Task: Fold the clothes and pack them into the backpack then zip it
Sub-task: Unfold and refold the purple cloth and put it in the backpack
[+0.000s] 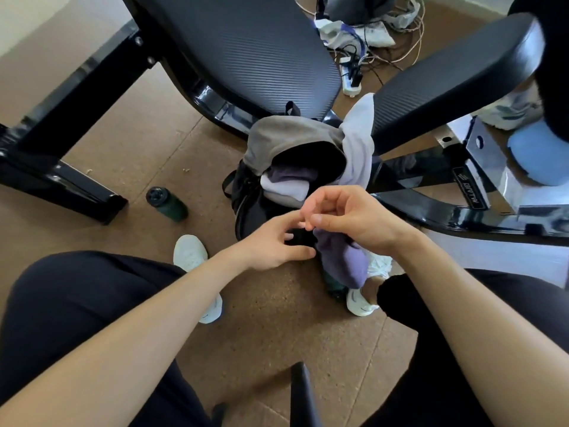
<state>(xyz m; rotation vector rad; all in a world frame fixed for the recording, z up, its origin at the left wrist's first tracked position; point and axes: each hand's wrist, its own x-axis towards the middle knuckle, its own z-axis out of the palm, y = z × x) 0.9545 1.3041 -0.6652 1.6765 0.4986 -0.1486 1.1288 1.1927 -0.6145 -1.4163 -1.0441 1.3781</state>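
A black backpack [246,208] stands open on the floor between two bench pads. A grey garment [277,137] lies draped over its top, and a white garment [360,140] hangs at its right side. Folded pale lavender clothes [286,186] fill the opening. In front of the backpack, my right hand [351,217] has its fingers curled, and a purple garment [338,260] hangs bunched from under it. My left hand [274,241] reaches in from the left with its fingers nearly straight; its tips touch the backpack's dark front edge beside the purple garment.
Two black padded bench sections [246,57] [446,84] on black steel frames flank the backpack. A dark green bottle [167,204] lies on the brown floor to the left. A power strip [351,78] with tangled cables sits behind. My white shoes [191,254] are near the backpack.
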